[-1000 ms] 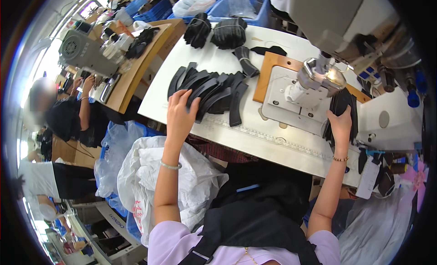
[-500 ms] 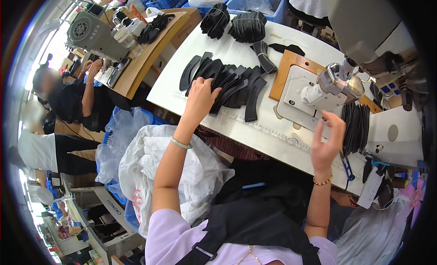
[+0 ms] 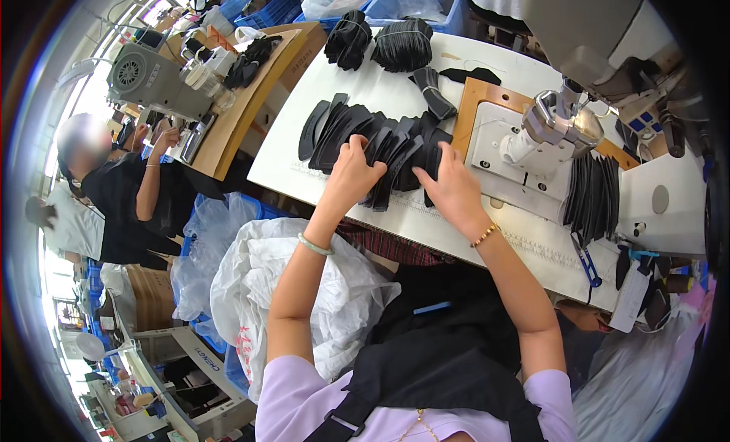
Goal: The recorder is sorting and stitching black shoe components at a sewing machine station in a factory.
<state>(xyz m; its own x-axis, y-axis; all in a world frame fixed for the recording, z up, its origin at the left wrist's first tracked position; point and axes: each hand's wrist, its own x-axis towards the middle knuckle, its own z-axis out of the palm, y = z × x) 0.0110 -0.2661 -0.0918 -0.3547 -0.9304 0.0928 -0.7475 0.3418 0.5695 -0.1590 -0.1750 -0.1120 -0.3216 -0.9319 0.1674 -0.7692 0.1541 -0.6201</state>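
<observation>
A fanned row of several black curved cut pieces [image 3: 357, 134] lies on the white sewing table [image 3: 296, 164]. My left hand [image 3: 353, 168] rests on the near edge of that row, fingers curled over the pieces. My right hand [image 3: 455, 187] lies flat on the right end of the same row, fingers spread against the pieces. Beside the right hand stands the sewing machine head [image 3: 551, 130] on a wooden-edged plate [image 3: 475, 100]. A stack of black pieces [image 3: 593, 195] stands on edge to the right of the machine.
Two tied bundles of black pieces [image 3: 380, 43] sit at the table's far side. A white plastic bag [image 3: 266, 290] hangs at my left knee. Another person [image 3: 129, 191] works at a second machine [image 3: 152, 77] on the left. Blue crates [image 3: 266, 5] stand behind.
My right hand left the stack right of the machine and crossed left onto the fanned row. My left hand stayed on the row, shifting slightly along it.
</observation>
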